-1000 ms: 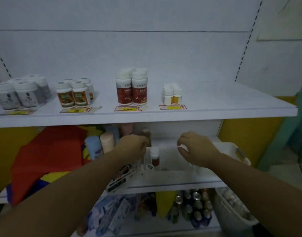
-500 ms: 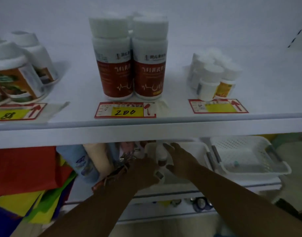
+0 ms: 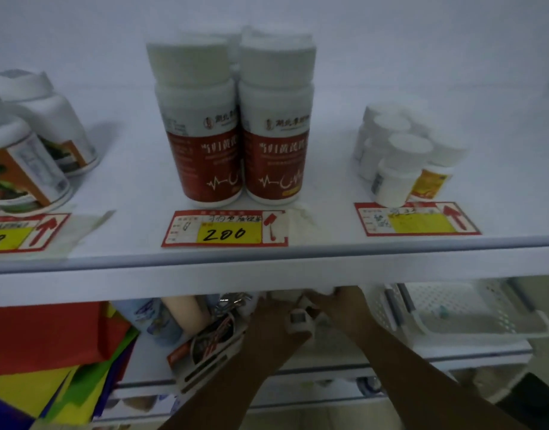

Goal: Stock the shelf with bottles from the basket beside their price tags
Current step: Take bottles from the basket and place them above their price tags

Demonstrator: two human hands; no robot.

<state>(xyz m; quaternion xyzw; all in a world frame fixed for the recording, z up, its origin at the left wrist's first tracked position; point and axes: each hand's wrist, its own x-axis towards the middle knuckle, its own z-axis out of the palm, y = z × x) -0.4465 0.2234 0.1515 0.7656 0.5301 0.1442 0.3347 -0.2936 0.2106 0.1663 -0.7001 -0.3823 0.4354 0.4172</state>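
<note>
Both hands have pushed further under the upper shelf [image 3: 422,259] since a second ago, into the nearer white basket [image 3: 379,308] on the lower level. The left hand [image 3: 268,318] and right hand [image 3: 341,311] flank a small white bottle [image 3: 298,321]. The shelf lip hides the fingertips, so whether either hand grasps anything cannot be told.

Picking appears to be the step in hand. Next, the bottle must clear the lip and stand by its matching tag.

Counted:
- two baskets, the second basket [image 3: 490,293] at right
- two red-labelled bottles [image 3: 204,144] in front, with caps behind
- two wide jars [image 3: 24,169]
- at least four small bottles [image 3: 394,172]
- three price tags [image 3: 225,228]
</note>
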